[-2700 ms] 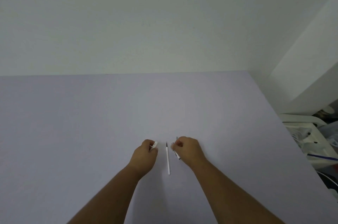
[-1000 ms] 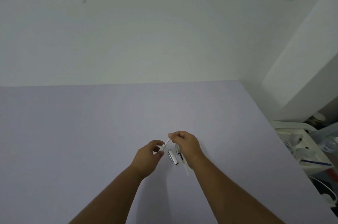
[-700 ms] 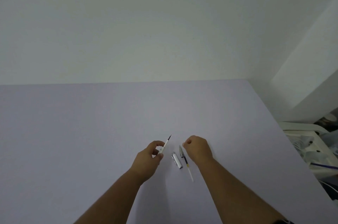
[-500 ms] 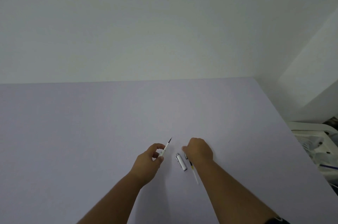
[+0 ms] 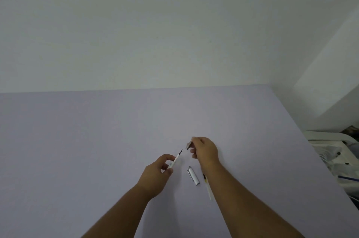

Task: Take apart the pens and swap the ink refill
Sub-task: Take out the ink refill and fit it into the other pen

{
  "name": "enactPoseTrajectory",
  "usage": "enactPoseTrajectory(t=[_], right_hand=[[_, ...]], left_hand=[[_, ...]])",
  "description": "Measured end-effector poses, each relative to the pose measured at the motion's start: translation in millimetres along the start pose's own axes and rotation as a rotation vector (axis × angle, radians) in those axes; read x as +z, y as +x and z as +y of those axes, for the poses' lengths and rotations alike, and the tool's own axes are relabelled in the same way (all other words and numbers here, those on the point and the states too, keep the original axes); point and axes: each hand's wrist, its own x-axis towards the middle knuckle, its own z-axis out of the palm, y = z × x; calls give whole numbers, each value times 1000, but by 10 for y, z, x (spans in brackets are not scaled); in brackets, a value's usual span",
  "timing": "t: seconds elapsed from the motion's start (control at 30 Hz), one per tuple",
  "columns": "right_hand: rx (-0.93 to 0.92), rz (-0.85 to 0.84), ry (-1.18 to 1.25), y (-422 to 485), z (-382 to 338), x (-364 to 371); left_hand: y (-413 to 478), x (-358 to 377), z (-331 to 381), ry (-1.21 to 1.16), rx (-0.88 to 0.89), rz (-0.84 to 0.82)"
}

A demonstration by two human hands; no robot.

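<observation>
My left hand pinches a white pen body with a refill sticking out of it, dark tip pointing up and to the right. My right hand holds a small grey pen tip piece just above and right of that tip, a short gap between them. A silver-white pen section lies on the lavender table between my hands. A thin white refill lies on the table, partly hidden under my right forearm.
The table's right edge runs diagonally at the right. Beyond it stands a white bin holding bags and clutter. A pale wall rises behind the table's far edge.
My right hand picked up the grey tip piece from the table and lifted it toward the refill tip. My left hand kept hold of the pen body.
</observation>
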Motion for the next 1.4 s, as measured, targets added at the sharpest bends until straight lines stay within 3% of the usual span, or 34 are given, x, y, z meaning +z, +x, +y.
enactPoseTrajectory(t=[0.1, 0.37, 0.6, 1.07, 1.4], right_hand=[[-16, 20, 139, -45, -83, -8], [-96, -38, 65, -198, -71, -54], [-150, 24, 153, -377, -126, -131], [-173, -255, -23, -716, -76, -196], [-151, -271, -96, -752, -155, -223]], left_hand=[[-31, -3, 46, 11, 11, 3], [-142, 19, 136, 8, 43, 21], [-269, 35, 158, -10, 62, 35], [-454, 43, 267, -73, 102, 127], [-488, 4, 328, 65, 142, 190]])
